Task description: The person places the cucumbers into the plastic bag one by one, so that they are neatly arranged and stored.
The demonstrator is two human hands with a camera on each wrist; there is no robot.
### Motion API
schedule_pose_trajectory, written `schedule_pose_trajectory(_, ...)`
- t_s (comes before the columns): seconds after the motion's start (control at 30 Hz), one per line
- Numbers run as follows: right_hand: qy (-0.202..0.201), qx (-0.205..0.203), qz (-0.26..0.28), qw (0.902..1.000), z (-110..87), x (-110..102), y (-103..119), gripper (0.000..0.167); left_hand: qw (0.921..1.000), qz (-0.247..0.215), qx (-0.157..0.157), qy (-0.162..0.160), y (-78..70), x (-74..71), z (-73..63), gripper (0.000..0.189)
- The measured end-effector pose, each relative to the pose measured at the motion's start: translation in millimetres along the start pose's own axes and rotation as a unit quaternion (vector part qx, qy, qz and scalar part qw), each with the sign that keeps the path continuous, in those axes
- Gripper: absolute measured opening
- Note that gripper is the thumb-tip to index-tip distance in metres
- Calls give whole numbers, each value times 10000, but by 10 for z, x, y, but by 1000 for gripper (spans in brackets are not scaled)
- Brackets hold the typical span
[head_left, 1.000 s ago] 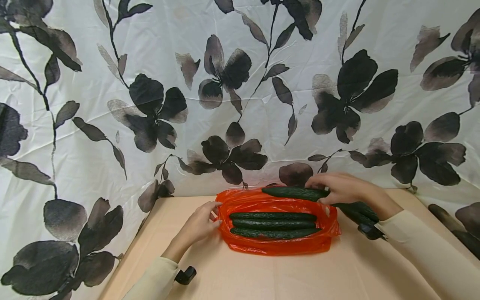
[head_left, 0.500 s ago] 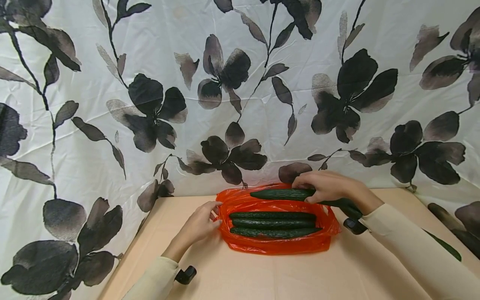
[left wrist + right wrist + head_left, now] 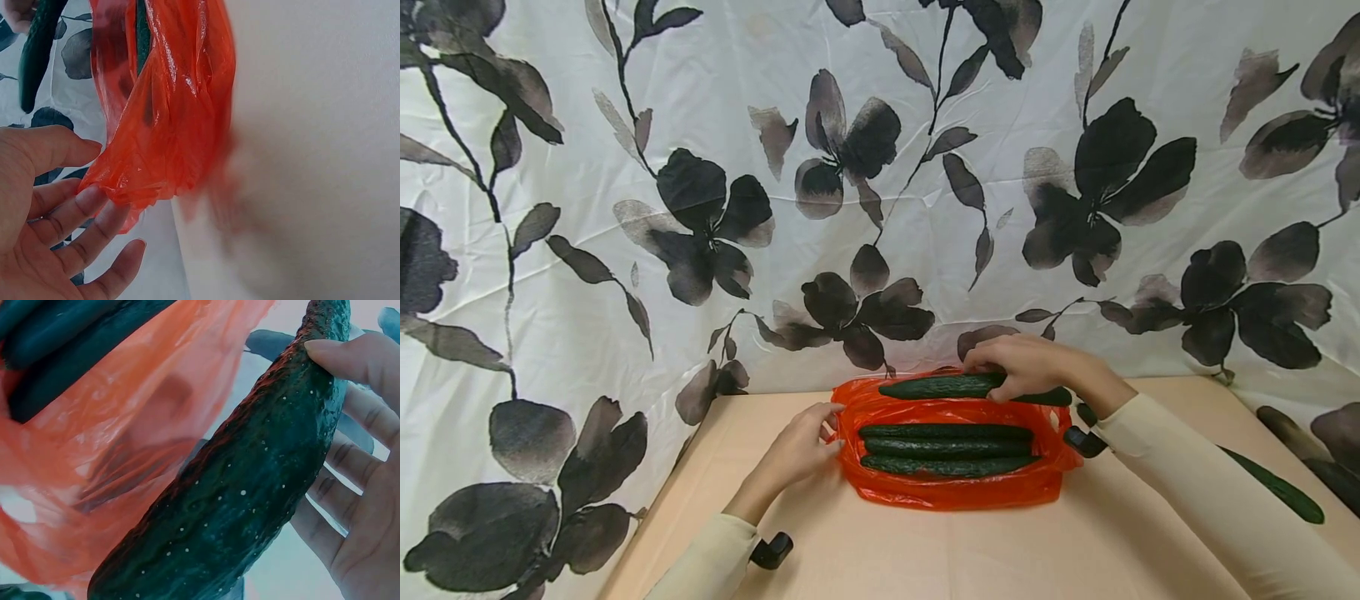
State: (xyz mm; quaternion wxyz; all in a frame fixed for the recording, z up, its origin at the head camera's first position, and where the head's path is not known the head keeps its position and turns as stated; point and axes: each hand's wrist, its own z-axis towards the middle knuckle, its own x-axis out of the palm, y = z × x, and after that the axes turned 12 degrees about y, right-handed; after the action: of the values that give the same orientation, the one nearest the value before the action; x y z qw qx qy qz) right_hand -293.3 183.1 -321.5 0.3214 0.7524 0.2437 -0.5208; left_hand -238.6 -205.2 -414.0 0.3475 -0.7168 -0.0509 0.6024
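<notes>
My right hand (image 3: 1026,364) grips a dark green cucumber (image 3: 940,386) near its middle, over the back edge of a red plastic bag (image 3: 955,497). The right wrist view shows this cucumber (image 3: 231,487) close up, with bumpy skin and thumb and fingers on opposite sides. Three more cucumbers (image 3: 947,448) lie side by side in the bag. At the bag's left end is my left hand (image 3: 801,442). In the left wrist view its fingers (image 3: 94,200) are loosely bent and spread, fingertips right at the gathered edge of the bag (image 3: 162,125), thumb apart from them.
Another cucumber (image 3: 1277,485) lies at the right side of the light tan table (image 3: 970,554), partly covered by the right sleeve (image 3: 1210,483). Behind the table's back edge hangs a white cloth (image 3: 955,275) with dark flowers. Both wrists carry small black cameras.
My right hand has moved left with the cucumber, bringing it further over the bag's back edge. The cucumber at the right has come into view past the sleeve. My left hand has stayed put.
</notes>
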Motion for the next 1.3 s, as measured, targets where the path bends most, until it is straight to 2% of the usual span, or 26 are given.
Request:
schedule_pose_trajectory(0.27,135,-19,-41,9999,108,-45,93,46,10000,20,40,61,-6,-8,-15,52)
schedule_pose_trajectory(0.5,232,2,-95,9997,227,-34,130,48,9999,-51,-87,44,-10,-9,-17,52)
schedule_pose_trajectory(0.8,301,-24,169,9994,382,126,162,50,9999,-84,-75,62,-8,-11,-25,53)
schedule_pose_trajectory(1.3,409,211,-48,9989,607,372,41,45,9999,-59,-58,67,-2,-9,-30,53)
